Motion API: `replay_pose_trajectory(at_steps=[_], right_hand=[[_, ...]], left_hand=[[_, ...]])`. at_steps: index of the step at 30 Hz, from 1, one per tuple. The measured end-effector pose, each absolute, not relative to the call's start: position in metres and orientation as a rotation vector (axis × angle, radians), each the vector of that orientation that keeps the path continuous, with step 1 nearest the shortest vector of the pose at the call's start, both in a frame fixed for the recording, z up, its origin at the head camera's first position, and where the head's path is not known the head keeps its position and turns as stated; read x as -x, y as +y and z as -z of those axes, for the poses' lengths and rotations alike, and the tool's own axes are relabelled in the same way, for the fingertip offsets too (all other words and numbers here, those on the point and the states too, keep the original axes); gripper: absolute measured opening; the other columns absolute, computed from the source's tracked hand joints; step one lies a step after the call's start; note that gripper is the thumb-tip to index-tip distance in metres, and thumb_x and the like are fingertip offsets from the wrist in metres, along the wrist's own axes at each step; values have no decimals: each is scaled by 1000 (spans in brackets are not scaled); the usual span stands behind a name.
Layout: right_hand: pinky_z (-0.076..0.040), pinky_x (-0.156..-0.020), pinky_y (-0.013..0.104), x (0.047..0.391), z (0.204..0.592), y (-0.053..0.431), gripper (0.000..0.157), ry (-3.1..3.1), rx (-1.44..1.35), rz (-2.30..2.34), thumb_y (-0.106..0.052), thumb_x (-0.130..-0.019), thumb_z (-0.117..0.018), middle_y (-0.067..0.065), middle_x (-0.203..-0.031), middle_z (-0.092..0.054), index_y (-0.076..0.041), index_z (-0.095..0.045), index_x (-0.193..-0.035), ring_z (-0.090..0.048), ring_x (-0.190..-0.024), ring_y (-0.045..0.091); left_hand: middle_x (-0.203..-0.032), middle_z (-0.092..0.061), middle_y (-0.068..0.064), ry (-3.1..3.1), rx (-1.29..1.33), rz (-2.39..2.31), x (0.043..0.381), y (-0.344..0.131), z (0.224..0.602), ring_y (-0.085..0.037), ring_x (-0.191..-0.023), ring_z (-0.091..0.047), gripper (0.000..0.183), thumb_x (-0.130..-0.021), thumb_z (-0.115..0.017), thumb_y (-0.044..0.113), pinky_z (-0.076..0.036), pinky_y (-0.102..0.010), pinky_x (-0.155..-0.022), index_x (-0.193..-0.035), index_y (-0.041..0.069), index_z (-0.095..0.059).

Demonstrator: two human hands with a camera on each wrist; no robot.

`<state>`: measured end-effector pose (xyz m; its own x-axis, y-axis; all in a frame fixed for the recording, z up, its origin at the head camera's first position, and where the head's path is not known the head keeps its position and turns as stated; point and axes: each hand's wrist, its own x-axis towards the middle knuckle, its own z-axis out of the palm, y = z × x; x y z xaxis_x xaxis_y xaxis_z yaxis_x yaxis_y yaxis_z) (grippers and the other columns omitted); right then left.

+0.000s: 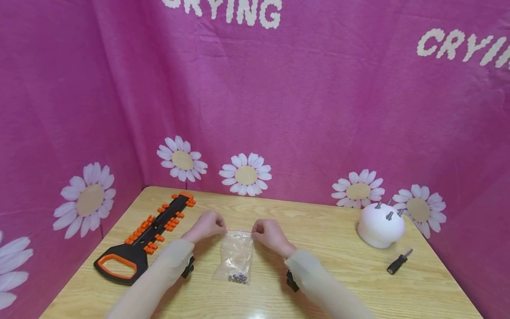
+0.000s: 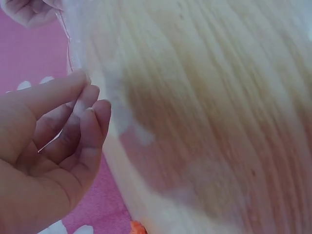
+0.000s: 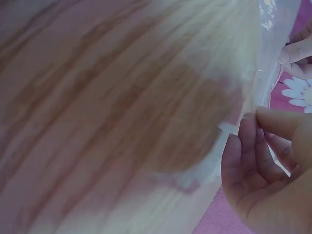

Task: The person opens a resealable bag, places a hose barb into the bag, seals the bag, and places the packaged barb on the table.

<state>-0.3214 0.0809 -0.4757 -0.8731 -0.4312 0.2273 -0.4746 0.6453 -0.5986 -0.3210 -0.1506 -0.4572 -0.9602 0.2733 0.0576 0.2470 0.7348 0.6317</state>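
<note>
A clear zip bag [image 1: 236,256] with a red line along its top hangs between my two hands, several small dark metal pieces [image 1: 238,278] gathered at its bottom. My left hand [image 1: 208,225] pinches the bag's top left corner between thumb and forefinger. At the opposite top corner, my right hand [image 1: 272,235] pinches the edge in the same way. In the left wrist view the thumb and fingertips of the left hand [image 2: 58,126] meet at the bag's edge. The right wrist view has the right hand [image 3: 268,161] gripping the plastic at its fingertips.
Left on the wooden table [image 1: 334,283] lies a black rack [image 1: 127,252] with orange clips and handle. A white rounded piece [image 1: 380,228] with metal bolts sticking up stands at the right. In front of it lies a black-handled screwdriver [image 1: 398,262]. Pink curtains [image 1: 279,110] enclose the table.
</note>
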Motion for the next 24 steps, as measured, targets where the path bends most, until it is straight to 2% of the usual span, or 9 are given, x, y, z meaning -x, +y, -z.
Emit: replay_pose_trajectory(at_steps=[9, 17, 24], right_hand=[[-45, -63, 22, 325, 481, 75, 10, -2789, -761, -837, -3, -83, -72, 2, -72, -67, -9, -68, -76, -52, -68, 9], [-46, -62, 21, 326, 480, 73, 10, -2789, -754, -750, -4, -82, -74, 2, -73, -69, -10, -69, -75, -55, -67, 9], [-46, -61, 22, 327, 482, 72, 11, -2771, -760, -721, -5, -81, -75, 2, -71, -69, -10, -69, -74, -54, -66, 9]], left_hand=[[-61, -63, -1, 2979, -355, -937, 325, -146, 469, -9, -53, -49, 13, -79, -79, 5, -43, -22, -60, -69, 4, -71], [-67, -62, -2, 3021, -351, -935, 323, -141, 468, -12, -65, -50, 16, -80, -78, 4, -42, -25, -63, -70, 5, -66], [-69, -56, -4, 3096, -593, -916, 319, -141, 473, -13, -68, -47, 21, -77, -73, -8, -39, -23, -63, -75, 4, -56]])
